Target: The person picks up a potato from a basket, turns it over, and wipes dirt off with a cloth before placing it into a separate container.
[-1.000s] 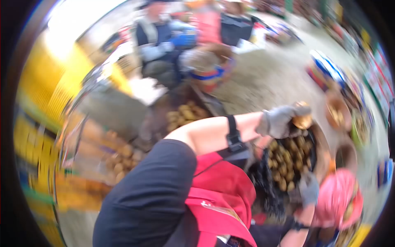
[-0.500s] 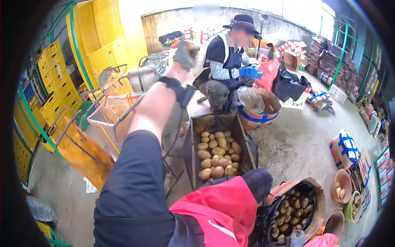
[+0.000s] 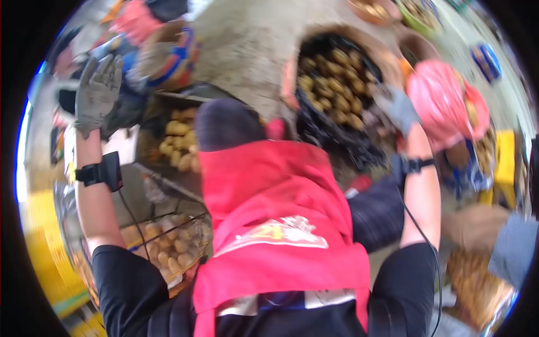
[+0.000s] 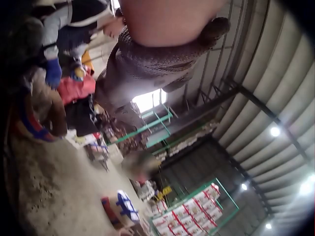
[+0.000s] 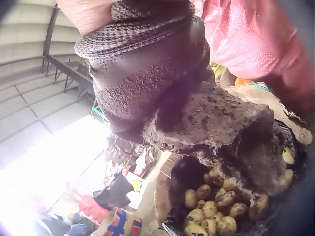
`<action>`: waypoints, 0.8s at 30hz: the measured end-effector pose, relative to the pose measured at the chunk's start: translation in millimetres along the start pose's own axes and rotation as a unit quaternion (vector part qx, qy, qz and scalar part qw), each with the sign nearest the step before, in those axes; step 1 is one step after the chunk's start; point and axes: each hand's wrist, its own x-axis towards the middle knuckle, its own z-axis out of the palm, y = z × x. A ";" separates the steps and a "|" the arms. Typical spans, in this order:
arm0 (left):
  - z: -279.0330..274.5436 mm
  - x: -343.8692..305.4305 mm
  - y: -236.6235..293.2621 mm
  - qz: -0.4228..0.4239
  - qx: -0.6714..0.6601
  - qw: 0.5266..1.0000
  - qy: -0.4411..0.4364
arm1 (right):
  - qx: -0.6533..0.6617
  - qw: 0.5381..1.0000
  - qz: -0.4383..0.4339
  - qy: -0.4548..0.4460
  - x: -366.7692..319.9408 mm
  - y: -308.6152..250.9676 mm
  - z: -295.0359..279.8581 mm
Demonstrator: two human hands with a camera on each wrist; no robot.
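My gloved left hand (image 3: pixel 98 92) is raised at the left with its fingers straight and nothing in it. Below and to its right are potatoes (image 3: pixel 178 140) in a dark bin. In the left wrist view, only the back part of the glove (image 4: pixel 147 64) shows. At the rim of a basket (image 3: pixel 289 84) lined with a black bag (image 3: pixel 365 149), my gloved right hand (image 3: pixel 397 106) holds a dirty, ragged grey cloth (image 5: pixel 211 120) over the potatoes (image 5: pixel 216 211) inside. Its fingertips are hidden.
A pink sack (image 3: pixel 443 101) stands right of the basket. More potatoes (image 3: pixel 168 247) lie in a bag at lower left. Another person's arm (image 3: pixel 477 227) reaches in at the lower right. A person with blue gloves (image 4: pixel 53 73) sits across from me.
My left hand carried a potato from beside the lined basket, stretched far out to the left, and now is empty with fingers spread straight. The head view has swung downward; my right hand stays by the basket.
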 end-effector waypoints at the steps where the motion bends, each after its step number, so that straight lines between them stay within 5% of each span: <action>1: 24.3 34.9 -40.7 -0.101 -0.080 0.991 -0.041 | 0.026 0.999 0.041 0.008 0.1 -0.9 -8.2; 2: 43.3 64.0 -82.0 -0.173 -0.093 0.978 -0.072 | 0.080 0.996 0.023 0.030 11.0 20.4 -6.5; 4: 87.3 111.9 -167.3 -0.200 0.184 0.933 -0.234 | 0.138 0.989 0.018 0.054 11.4 33.1 -8.1; 7: 111.3 191.2 -288.1 -0.299 0.186 0.908 -0.228 | 0.046 0.992 0.017 0.114 -2.6 6.7 -43.2; 11: 144.3 225.8 -449.5 -0.334 0.419 0.842 -0.071 | 0.054 0.982 0.011 0.178 -3.5 11.6 -58.4; 15: 37.4 285.5 -591.1 -0.249 0.724 0.609 -0.206 | 0.177 0.965 0.081 0.174 -3.8 15.2 -59.5; 18: 30.3 287.1 -638.4 -0.234 0.851 0.409 -0.231 | 0.193 0.958 0.061 0.202 -4.5 34.7 -48.4; 21: 2.9 281.4 -668.3 -0.207 0.886 0.354 -0.217 | 0.063 0.972 0.077 0.212 -3.0 34.1 -52.8; 24: 3.5 291.3 -672.1 -0.226 0.879 0.355 -0.224 | 0.016 0.985 0.102 0.136 -2.0 27.2 -60.9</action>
